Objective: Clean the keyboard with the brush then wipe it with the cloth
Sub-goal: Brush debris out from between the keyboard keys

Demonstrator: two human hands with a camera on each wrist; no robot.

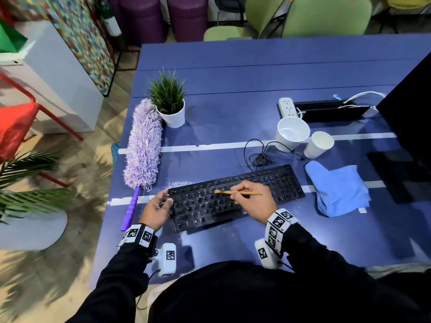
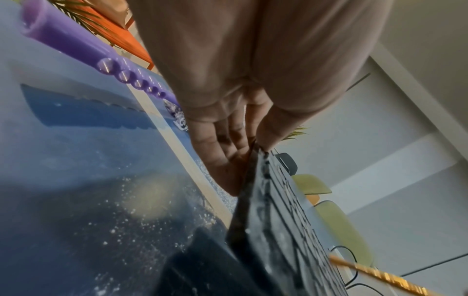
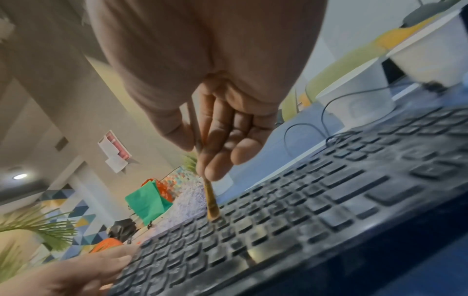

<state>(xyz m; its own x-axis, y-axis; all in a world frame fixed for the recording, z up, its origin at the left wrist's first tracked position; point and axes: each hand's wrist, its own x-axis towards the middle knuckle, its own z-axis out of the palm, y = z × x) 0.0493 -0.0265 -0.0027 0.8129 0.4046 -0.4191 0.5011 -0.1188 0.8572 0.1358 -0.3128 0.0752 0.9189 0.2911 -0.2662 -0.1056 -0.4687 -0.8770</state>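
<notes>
Black keyboard [image 1: 235, 197] sitting a bit diagonal in the lower middle of the head view, on the blue table [image 1: 256, 66], keys dusted with pale grit and more white specks scattered on the tabletop around its near edge. Thin wooden brush [image 1: 238, 193] pinched pencil-style in the right hand [image 1: 253, 201], thumb and fingers curled round the handle, bristle end down on the upper key rows around the middle of the board. Same thing from the right wrist view: brush [image 3: 211, 200] pointing straight down out of the fingers [image 3: 217, 160], tip touching the keys [image 3: 291, 210]. Left hand [image 1: 157, 209] clamped on the keyboard's left end, thumb on top by the corner keys and the fingers wrapped round the edge; left wrist view shows that edge [image 2: 250, 190] wedged between the thumb and the fingers [image 2: 220, 152], with the left side looking slightly lifted off the table.

Blue cloth [image 1: 338, 190] lying crumpled just right of the keyboard, not touching it, nobody holding it. Coiled black cable [image 1: 261, 155] just above the keyboard, running toward two white cups [image 1: 292, 134] upper right of it. White power strip [image 1: 288, 107] further up. Fluffy purple duster [image 1: 144, 145] stretched along the left table edge, its handle [image 1: 130, 210] ending near the left hand, its top leaning against a white potted plant [image 1: 171, 108]. Dark monitor [image 1: 410, 113] cut off at the right edge of frame.
</notes>
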